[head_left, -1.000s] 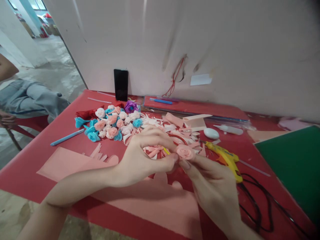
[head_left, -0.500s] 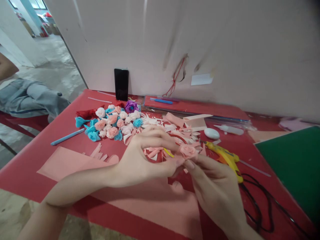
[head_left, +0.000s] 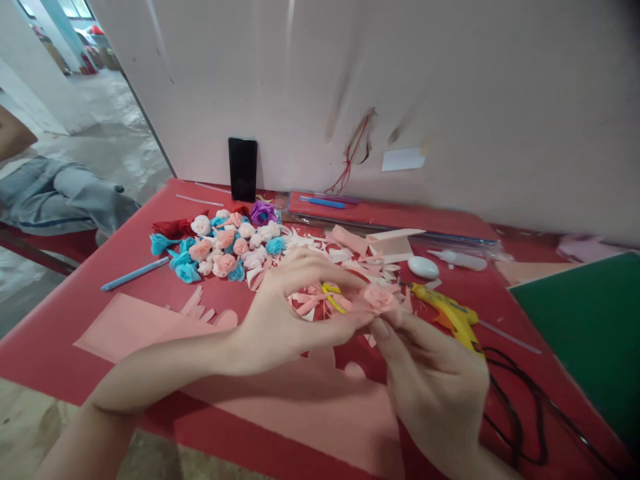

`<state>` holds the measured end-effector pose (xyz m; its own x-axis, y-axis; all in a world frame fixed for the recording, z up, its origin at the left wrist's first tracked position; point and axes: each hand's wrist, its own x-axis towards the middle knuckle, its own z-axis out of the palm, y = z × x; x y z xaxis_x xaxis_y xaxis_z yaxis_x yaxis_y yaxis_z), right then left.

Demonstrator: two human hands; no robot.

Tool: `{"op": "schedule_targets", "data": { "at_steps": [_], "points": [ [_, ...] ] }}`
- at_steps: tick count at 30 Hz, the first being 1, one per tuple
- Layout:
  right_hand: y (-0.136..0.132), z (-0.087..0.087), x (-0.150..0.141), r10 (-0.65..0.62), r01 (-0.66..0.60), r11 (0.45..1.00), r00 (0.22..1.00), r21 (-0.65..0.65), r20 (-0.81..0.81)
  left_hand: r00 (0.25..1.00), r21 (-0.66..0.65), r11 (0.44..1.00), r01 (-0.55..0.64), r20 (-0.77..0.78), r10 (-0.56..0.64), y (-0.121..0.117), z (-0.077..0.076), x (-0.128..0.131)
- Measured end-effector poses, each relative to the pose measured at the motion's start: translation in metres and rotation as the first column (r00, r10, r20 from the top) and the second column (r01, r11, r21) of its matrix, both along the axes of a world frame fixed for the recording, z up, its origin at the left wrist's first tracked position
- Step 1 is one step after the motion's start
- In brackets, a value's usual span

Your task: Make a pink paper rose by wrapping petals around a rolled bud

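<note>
A pink paper rose [head_left: 379, 299] is held between my two hands, above the red table [head_left: 250, 430]. My left hand [head_left: 295, 310] reaches in from the left, its thumb and fingers closed on the flower's near side. From the right, my right hand [head_left: 430, 373] pinches the rose's base between thumb and fingers. Sheets of pink paper [head_left: 300, 400] lie beneath my hands. Behind my left hand show pink and white paper scraps [head_left: 360, 263] and yellow scissor handles [head_left: 333, 297], partly hidden.
Several paper roses [head_left: 225, 240] are heaped at the back left, near a blue pen [head_left: 135, 273] and a phone [head_left: 243, 170]. To the right lie a yellow glue gun [head_left: 453, 313] with a black cord, a glue bottle [head_left: 460, 259] and a green board [head_left: 585, 340]. A person [head_left: 55, 193] sits at left.
My right hand has turned slightly around the rose, and my left fingers have shifted on it. More of the yellow scissor handles shows. The table's other things stay in place.
</note>
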<state>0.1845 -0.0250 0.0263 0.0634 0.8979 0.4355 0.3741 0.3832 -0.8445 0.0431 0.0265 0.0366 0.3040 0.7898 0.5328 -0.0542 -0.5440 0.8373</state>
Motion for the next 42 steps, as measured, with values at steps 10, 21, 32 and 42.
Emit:
{"op": "schedule_targets", "data": {
  "at_steps": [10, 21, 32, 42],
  "points": [
    [-0.002, -0.008, 0.001, -0.004, 0.006, 0.999, 0.999, 0.031, -0.051, 0.998, 0.161, 0.986, -0.036, -0.045, 0.044, 0.001, 0.003, 0.0],
    [0.001, -0.008, -0.003, -0.042, 0.044, 0.994, 0.999, 0.099, -0.018, 0.999, 0.101, 0.994, -0.048, -0.017, 0.05, 0.0, 0.0, 0.003],
    [0.001, -0.012, 0.002, 0.077, -0.084, 0.996, 0.981, -0.031, -0.18, 1.0, 0.026, 0.999, 0.019, 0.017, -0.019, 0.0, 0.0, 0.001],
    [0.003, -0.005, 0.005, 0.141, -0.172, 0.974, 0.969, -0.146, -0.204, 0.982, -0.059, 0.98, 0.188, 0.026, -0.187, 0.006, 0.001, -0.002]
  ]
}}
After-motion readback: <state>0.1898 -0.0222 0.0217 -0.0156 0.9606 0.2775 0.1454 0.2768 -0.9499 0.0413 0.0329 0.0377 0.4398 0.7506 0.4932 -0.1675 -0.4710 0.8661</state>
